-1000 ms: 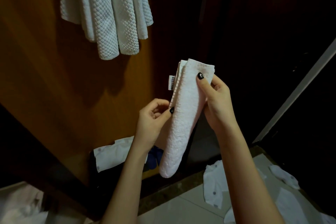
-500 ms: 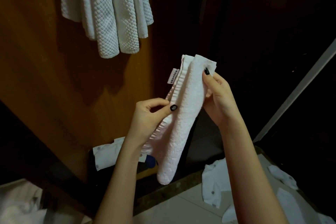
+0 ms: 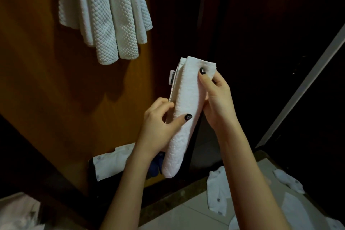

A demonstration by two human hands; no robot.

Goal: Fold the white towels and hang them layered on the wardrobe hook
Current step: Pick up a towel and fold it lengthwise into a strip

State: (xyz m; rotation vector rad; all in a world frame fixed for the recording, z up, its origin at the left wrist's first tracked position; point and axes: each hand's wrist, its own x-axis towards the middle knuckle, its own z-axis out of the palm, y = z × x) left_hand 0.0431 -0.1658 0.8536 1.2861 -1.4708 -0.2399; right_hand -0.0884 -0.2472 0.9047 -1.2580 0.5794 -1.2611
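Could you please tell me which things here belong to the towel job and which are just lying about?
Job: folded towel, gripped by left hand and right hand; hanging towels against the wardrobe panel.
Lying about: white garments on the floor; buttoned white garment and blue item at the wardrobe's foot.

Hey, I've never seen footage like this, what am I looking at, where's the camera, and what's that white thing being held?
No machine here: these are a person's two bare hands, filmed by one wide-angle camera worn on the head, looking forward and down. The left hand pinches the middle of a folded white towel, thumb on its front; the right hand grips its top end. A small label shows at its upper left edge. Up left, hanging white towels drape against the wooden wardrobe panel; the hook is out of view. White garments lie on the tiled floor below.
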